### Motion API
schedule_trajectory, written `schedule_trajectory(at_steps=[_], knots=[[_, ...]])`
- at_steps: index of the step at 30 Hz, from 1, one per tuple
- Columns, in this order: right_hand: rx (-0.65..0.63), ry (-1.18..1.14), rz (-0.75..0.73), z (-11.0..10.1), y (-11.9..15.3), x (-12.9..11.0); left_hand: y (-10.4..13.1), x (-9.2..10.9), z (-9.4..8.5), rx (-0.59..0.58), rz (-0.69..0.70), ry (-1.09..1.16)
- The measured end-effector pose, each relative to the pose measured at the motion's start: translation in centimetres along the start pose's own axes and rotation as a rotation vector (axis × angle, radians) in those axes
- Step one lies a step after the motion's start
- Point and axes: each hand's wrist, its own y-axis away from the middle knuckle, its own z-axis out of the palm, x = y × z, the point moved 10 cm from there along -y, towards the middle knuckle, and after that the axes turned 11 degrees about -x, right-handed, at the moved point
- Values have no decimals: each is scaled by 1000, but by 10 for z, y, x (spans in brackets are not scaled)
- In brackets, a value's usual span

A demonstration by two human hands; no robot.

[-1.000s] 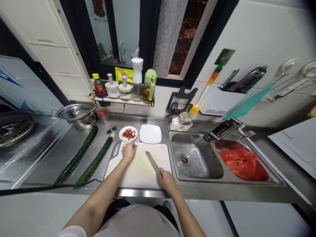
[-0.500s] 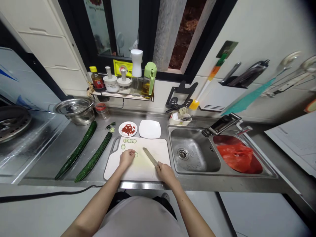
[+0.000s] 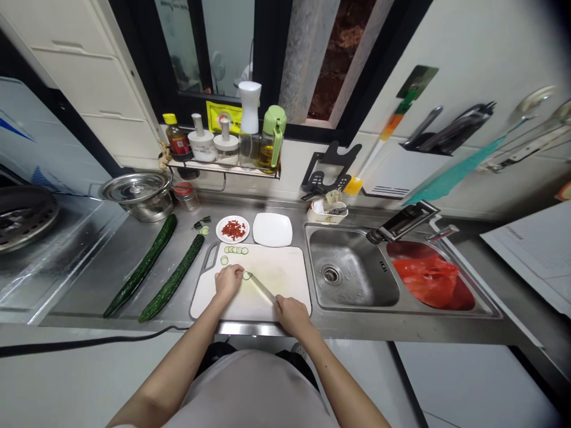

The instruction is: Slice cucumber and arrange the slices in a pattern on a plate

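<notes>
My right hand is wrapped round the handle of a kitchen knife. The blade points up and left, its tip at the edge of a round cucumber slice. With fingers pinched together, my left hand holds that slice on the white cutting board. A row of several cucumber slices lies along the board's top left, with another slice just below. Behind the board sit a round plate of chopped red pieces and a white square plate.
Two whole cucumbers lie left of the board, near dark green trimmings. To the right is a steel sink with a red plastic bag in its second bowl. A lidded steel pot and a seasoning rack stand behind.
The knife has moved left, so its tip now reaches the cucumber slice at my left fingers. My left hand stays at the slice. The view has shifted slightly.
</notes>
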Motion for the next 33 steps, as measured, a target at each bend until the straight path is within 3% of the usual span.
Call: schedule_trajectory(at_steps=[10, 24, 33], knots=[[14, 30, -24, 1, -6, -6, 2, 3, 0, -14, 20, -1], [-108, 45, -40, 0, -9, -11, 0, 1, 3, -16, 9, 3], [-117, 39, -41, 2, -11, -14, 0, 3, 1, -12, 9, -4]])
